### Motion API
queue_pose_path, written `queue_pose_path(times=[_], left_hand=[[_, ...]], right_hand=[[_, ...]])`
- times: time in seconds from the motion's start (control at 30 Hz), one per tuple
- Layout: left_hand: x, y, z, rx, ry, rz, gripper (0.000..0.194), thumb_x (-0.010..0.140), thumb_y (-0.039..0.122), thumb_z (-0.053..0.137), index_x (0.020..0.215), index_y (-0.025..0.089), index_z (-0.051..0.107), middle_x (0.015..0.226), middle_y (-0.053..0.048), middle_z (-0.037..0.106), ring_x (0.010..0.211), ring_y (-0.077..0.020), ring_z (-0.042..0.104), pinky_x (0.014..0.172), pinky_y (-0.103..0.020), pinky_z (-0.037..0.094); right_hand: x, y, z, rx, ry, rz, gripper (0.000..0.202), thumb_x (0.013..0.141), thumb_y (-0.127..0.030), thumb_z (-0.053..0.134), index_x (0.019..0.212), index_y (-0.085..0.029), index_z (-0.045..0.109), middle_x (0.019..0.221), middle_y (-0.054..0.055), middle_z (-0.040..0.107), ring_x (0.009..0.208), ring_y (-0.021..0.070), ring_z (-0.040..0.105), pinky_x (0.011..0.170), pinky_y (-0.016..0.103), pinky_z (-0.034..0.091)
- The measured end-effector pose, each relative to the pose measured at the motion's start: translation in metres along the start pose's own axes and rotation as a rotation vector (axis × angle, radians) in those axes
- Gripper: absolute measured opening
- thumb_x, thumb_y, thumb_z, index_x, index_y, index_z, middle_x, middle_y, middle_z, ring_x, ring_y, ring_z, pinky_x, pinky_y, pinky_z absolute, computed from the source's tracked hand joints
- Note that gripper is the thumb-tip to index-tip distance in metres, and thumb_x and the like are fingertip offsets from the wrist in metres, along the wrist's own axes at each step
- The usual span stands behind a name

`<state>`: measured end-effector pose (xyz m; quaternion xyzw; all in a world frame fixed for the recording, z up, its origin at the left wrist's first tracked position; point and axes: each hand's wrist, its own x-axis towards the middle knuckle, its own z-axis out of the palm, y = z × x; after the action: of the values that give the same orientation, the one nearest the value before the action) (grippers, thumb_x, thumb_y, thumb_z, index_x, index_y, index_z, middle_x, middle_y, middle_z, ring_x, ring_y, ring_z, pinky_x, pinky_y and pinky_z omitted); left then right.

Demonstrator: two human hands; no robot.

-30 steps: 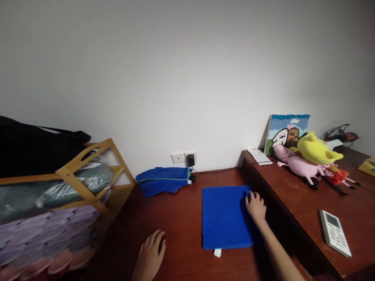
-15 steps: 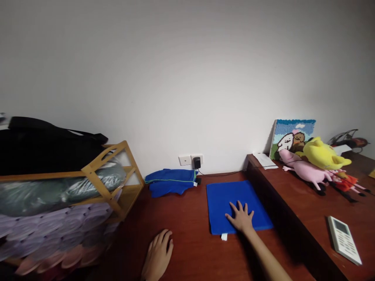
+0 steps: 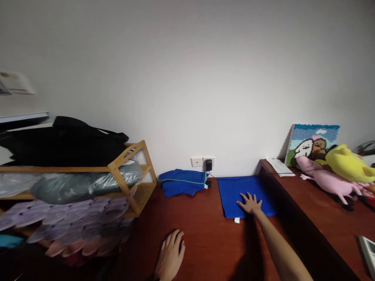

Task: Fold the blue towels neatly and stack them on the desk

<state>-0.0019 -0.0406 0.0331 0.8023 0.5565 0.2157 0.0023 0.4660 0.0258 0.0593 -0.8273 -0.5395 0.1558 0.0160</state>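
Note:
A flat blue cloth (image 3: pixel 234 195) with a small white tag lies on the reddish-brown table (image 3: pixel 202 230), its far edge close to the wall. My right hand (image 3: pixel 250 203) rests on it with fingers spread. My left hand (image 3: pixel 171 253) lies palm down on the bare wood, left of the cloth and nearer to me, fingers slightly curved, holding nothing. Behind it, against the wall, sits a bunched blue cloth (image 3: pixel 183 182) with green trim.
A wooden rack (image 3: pixel 117 169) with a black bag (image 3: pixel 67 142) stands at left. On the raised surface at right are a dog picture (image 3: pixel 312 144), a pink plush (image 3: pixel 325 179) and a yellow plush (image 3: pixel 348 162). A black plug (image 3: pixel 208 165) is in the wall socket.
The flat blue cloth has slid away from me toward the wall under my right hand. The view has turned left. My left hand still lies on the table.

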Motion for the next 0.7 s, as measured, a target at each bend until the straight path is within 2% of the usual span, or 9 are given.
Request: queue_pose_path(times=[0.03,0.1,0.17,0.23,0.33,0.4,0.47,0.57,0.7], left_hand=[[-0.001,-0.001,0.001,0.004,0.006,0.003,0.036,0.097,0.027,0.044,0.123,0.025,0.069,0.130,-0.007,0.070,0.122,-0.0247,0.062,0.105,-0.043,0.049],[-0.003,-0.002,0.003,0.008,0.020,0.003,0.035,0.097,0.027,0.045,0.123,0.025,0.069,0.130,-0.007,0.070,0.122,-0.0245,0.062,0.105,-0.042,0.048],[-0.005,-0.003,0.004,0.007,0.028,-0.001,0.036,0.096,0.026,0.046,0.124,0.026,0.068,0.131,-0.006,0.070,0.124,-0.0241,0.061,0.106,-0.042,0.048],[-0.007,-0.002,0.005,0.001,0.024,-0.003,0.037,0.096,0.025,0.045,0.125,0.026,0.068,0.133,-0.006,0.069,0.125,-0.0239,0.060,0.107,-0.043,0.047],[-0.009,-0.001,0.004,-0.002,0.011,-0.010,0.039,0.096,0.023,0.044,0.127,0.025,0.067,0.135,-0.006,0.068,0.126,-0.0241,0.059,0.109,-0.044,0.046],[-0.010,0.000,0.004,0.005,0.011,-0.015,0.039,0.096,0.022,0.044,0.128,0.025,0.067,0.135,-0.006,0.068,0.127,-0.0244,0.059,0.109,-0.044,0.046],[-0.011,0.000,0.005,0.016,0.010,-0.019,0.040,0.096,0.022,0.045,0.129,0.026,0.066,0.135,-0.006,0.067,0.127,-0.0246,0.058,0.110,-0.044,0.045],[-0.014,-0.001,0.008,0.028,-0.003,-0.024,0.041,0.095,0.022,0.045,0.131,0.026,0.065,0.137,-0.006,0.066,0.129,-0.0251,0.058,0.111,-0.045,0.045],[-0.015,-0.002,0.011,0.031,-0.005,-0.026,0.041,0.095,0.022,0.046,0.132,0.027,0.065,0.139,-0.005,0.065,0.130,-0.0254,0.057,0.112,-0.045,0.043]], right_hand=[[-0.002,-0.004,0.001,-0.002,0.028,-0.003,0.073,0.090,-0.079,0.038,0.156,-0.047,0.034,0.170,0.004,0.023,0.154,0.0420,0.014,0.113,0.075,0.014],[-0.010,-0.019,0.005,-0.019,0.167,-0.035,0.064,0.097,-0.067,0.036,0.154,-0.039,0.043,0.168,0.004,0.027,0.155,0.0371,0.015,0.118,0.069,0.014],[-0.020,-0.047,0.009,-0.040,0.344,-0.138,0.053,0.101,-0.050,0.035,0.147,-0.031,0.053,0.166,0.004,0.034,0.154,0.0306,0.021,0.122,0.057,0.017],[-0.030,-0.086,0.012,-0.058,0.422,-0.319,0.048,0.099,-0.035,0.039,0.141,-0.028,0.060,0.164,0.004,0.038,0.147,0.0266,0.032,0.120,0.045,0.026],[-0.036,-0.156,0.008,-0.090,0.366,-0.565,0.054,0.092,-0.027,0.048,0.145,-0.027,0.056,0.167,0.003,0.032,0.135,0.0275,0.045,0.110,0.040,0.037],[-0.031,-0.197,0.004,-0.131,0.314,-0.612,0.059,0.089,-0.026,0.051,0.148,-0.026,0.052,0.170,0.002,0.024,0.131,0.0291,0.048,0.106,0.041,0.040],[-0.023,-0.227,0.001,-0.173,0.277,-0.596,0.060,0.090,-0.024,0.049,0.149,-0.024,0.051,0.171,0.002,0.022,0.128,0.0300,0.050,0.104,0.043,0.041],[-0.009,-0.249,0.003,-0.196,0.253,-0.551,0.064,0.089,-0.019,0.045,0.153,-0.020,0.047,0.169,0.007,0.027,0.126,0.0316,0.053,0.103,0.046,0.041],[-0.001,-0.251,0.012,-0.207,0.254,-0.517,0.072,0.088,-0.017,0.044,0.160,-0.019,0.035,0.168,0.011,0.028,0.127,0.0329,0.053,0.105,0.049,0.040]])
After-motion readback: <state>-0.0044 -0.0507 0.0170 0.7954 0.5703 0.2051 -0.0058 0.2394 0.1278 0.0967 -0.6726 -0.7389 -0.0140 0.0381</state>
